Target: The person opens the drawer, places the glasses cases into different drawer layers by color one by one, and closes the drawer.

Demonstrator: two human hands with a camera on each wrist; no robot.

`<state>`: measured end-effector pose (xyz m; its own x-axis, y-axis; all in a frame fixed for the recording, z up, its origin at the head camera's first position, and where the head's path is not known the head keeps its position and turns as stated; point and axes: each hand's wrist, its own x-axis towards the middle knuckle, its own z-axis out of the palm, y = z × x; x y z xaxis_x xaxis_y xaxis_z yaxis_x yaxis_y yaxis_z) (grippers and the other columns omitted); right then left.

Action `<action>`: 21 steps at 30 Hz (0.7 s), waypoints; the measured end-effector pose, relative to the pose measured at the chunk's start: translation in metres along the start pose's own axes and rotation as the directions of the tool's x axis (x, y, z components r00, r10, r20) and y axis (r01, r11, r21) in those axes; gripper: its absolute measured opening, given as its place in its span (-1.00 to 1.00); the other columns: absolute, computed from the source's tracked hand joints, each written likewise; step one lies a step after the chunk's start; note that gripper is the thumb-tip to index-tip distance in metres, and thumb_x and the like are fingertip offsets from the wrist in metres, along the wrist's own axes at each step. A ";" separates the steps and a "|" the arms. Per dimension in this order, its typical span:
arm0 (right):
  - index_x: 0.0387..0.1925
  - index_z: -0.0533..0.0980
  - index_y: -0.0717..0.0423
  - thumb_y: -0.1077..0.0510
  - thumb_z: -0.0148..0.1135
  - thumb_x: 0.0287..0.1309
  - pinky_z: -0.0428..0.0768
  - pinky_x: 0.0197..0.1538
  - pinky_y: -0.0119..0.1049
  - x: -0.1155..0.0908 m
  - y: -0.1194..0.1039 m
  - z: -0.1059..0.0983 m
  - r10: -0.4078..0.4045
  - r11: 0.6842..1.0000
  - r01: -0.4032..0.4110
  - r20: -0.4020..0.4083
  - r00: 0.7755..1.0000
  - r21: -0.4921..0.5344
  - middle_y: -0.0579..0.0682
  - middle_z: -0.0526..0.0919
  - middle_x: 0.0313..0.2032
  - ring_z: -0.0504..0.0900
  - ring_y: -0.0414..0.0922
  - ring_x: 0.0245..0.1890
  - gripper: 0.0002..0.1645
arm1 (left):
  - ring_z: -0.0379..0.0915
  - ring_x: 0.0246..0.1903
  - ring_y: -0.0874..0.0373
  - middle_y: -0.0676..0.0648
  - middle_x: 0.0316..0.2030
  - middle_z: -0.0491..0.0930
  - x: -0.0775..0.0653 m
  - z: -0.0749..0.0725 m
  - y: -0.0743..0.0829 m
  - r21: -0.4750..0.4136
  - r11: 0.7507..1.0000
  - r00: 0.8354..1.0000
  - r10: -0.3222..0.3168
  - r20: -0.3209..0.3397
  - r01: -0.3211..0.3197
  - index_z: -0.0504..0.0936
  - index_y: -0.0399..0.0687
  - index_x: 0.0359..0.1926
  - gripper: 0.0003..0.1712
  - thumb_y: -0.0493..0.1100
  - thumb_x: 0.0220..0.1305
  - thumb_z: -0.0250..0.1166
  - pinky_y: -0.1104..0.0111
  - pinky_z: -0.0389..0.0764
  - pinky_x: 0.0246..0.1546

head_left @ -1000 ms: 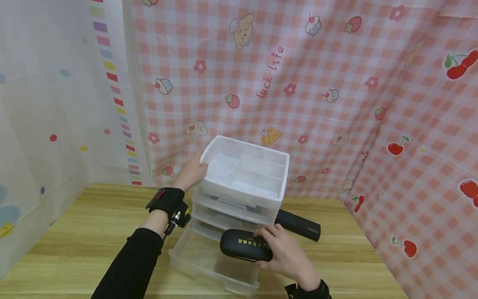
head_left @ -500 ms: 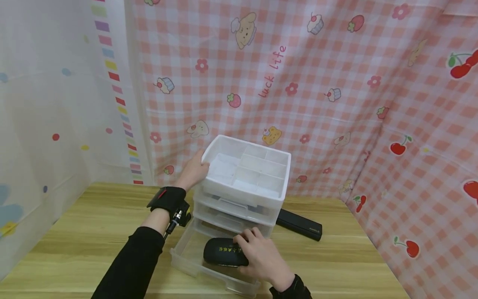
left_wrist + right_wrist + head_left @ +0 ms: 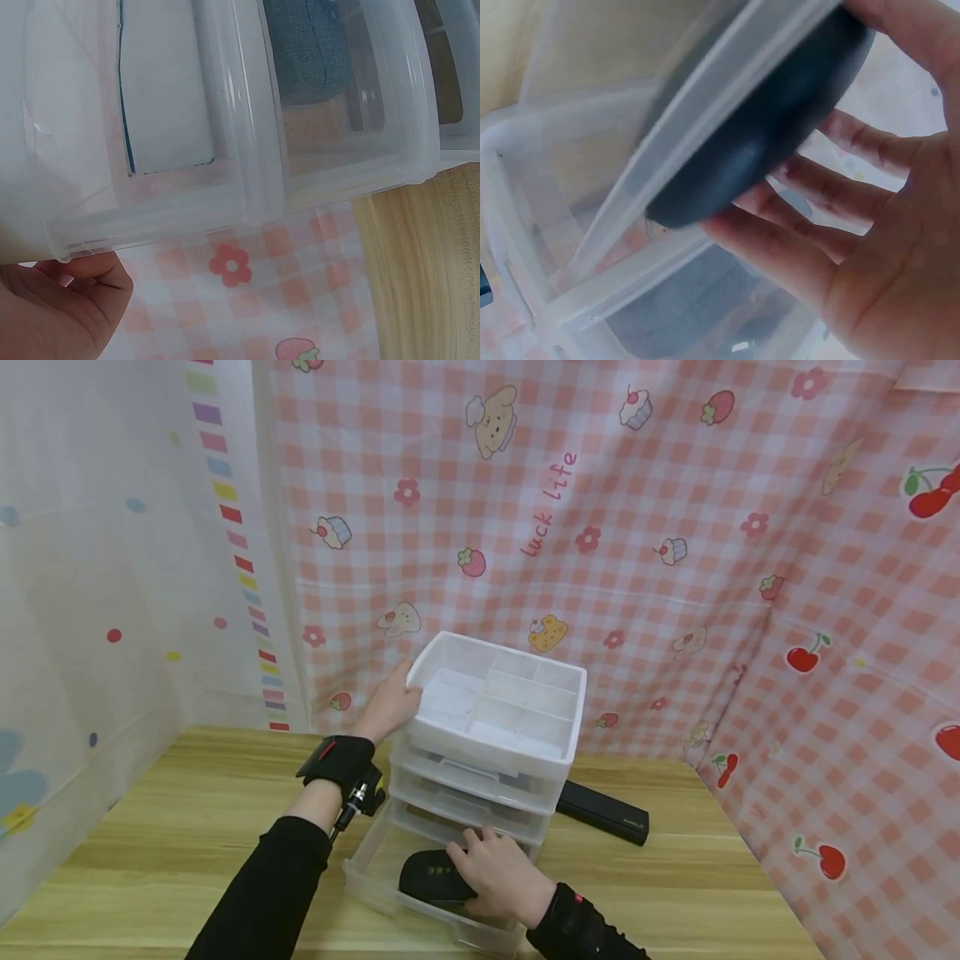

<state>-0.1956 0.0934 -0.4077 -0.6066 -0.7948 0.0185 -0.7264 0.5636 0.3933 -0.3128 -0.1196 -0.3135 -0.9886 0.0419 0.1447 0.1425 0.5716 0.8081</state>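
Note:
A translucent white drawer unit (image 3: 495, 727) stands on the wooden table (image 3: 165, 827), its top tray split into several compartments. My left hand (image 3: 388, 703) grips the unit's upper left corner, and the thumb (image 3: 82, 281) lies by that corner in the left wrist view. The bottom drawer (image 3: 375, 893) is pulled out toward me. My right hand (image 3: 498, 878) holds a black oval case (image 3: 429, 877) low inside this drawer. In the right wrist view the fingers (image 3: 832, 225) curl under the black case (image 3: 765, 135), seen through the drawer's clear wall (image 3: 525, 225).
A long black box (image 3: 603, 812) lies on the table just behind and right of the unit. Pink checked cloth (image 3: 675, 568) hangs close behind and on the right, and a white dotted curtain (image 3: 90, 568) on the left. Bare table spreads to the left.
My right hand has carried the black case from above the drawer's front down and leftward into the open bottom drawer. The left hand has stayed on the unit's corner.

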 end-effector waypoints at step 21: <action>-0.37 0.51 -0.04 -0.20 0.48 -0.23 0.50 -0.60 -0.42 0.017 -0.017 0.027 0.142 0.947 -0.198 -0.222 0.965 -0.252 -0.13 0.57 -0.51 0.56 -0.23 -0.56 -0.54 | 0.25 0.28 -0.20 -0.30 0.31 0.27 -0.002 0.000 0.001 -0.004 1.000 1.000 0.010 -0.010 -0.010 0.11 -0.11 0.38 -0.48 -0.17 0.44 -0.14 -0.06 0.33 0.25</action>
<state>-0.2025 0.0759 -0.4392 -0.6165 -0.7366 0.2782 -0.4871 0.6344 0.6003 -0.3112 -0.1189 -0.3131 -0.9866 0.0396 0.1584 0.1526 0.5677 0.8090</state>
